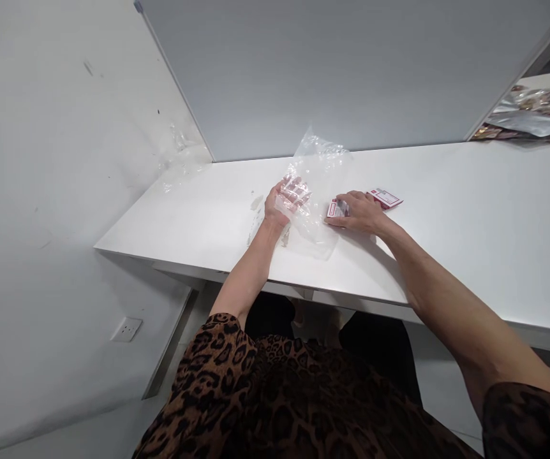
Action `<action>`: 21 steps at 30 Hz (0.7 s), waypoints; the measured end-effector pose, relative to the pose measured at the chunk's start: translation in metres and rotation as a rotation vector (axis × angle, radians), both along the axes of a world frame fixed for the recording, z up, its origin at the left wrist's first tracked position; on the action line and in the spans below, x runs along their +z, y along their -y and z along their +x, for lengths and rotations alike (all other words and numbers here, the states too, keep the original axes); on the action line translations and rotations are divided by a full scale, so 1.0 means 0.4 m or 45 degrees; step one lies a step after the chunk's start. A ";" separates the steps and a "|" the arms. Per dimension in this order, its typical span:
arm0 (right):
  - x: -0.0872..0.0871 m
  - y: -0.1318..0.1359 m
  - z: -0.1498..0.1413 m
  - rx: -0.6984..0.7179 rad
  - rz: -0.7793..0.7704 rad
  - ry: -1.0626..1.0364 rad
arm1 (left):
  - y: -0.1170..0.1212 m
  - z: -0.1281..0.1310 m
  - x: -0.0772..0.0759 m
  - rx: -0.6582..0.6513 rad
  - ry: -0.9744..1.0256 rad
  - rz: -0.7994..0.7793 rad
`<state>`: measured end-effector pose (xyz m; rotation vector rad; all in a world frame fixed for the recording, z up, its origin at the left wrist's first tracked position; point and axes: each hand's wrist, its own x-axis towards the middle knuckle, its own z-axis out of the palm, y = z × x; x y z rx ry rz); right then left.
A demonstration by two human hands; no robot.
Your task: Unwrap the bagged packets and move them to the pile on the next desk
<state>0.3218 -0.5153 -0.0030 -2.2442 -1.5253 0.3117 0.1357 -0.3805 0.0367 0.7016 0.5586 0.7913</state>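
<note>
My left hand (290, 196) holds a clear plastic bag (320, 162) above the white table. Its fingers are bent and show through the shiny film. The bag spreads loosely from this hand toward the back panel and down to the tabletop. To the right, my right hand (362, 211) is closed around a small white-and-red box (337, 208), fingers over its top and thumb along the near side. Right behind that hand lies another red-and-white box (386, 198), partly covered by the fingers.
The white table (466, 223) runs along a grey upright panel (351, 70). Crumpled clear plastic (182, 159) lies in the left corner by the wall. Beyond the panel's right edge is a pile of shiny plastic packets (538, 108). A wall socket (127, 329) sits low on the left.
</note>
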 end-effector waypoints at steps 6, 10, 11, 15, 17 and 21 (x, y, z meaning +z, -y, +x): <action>0.013 0.005 -0.001 0.017 -0.015 -0.108 | -0.013 -0.039 -0.010 0.336 -0.169 -0.065; 0.029 0.016 0.005 0.060 -0.016 -0.184 | -0.021 -0.078 -0.013 0.486 -0.340 0.113; 0.032 0.020 0.010 0.047 -0.026 -0.181 | -0.020 -0.090 -0.013 0.526 -0.420 0.172; 0.040 0.041 0.037 0.075 -0.064 -0.247 | 0.011 -0.147 0.002 0.780 -0.917 0.506; 0.046 0.052 0.043 0.126 -0.029 -0.364 | 0.046 -0.167 0.021 1.021 -1.099 0.880; 0.053 0.056 0.045 0.011 0.339 -0.545 | 0.143 -0.138 0.061 1.003 -1.130 1.630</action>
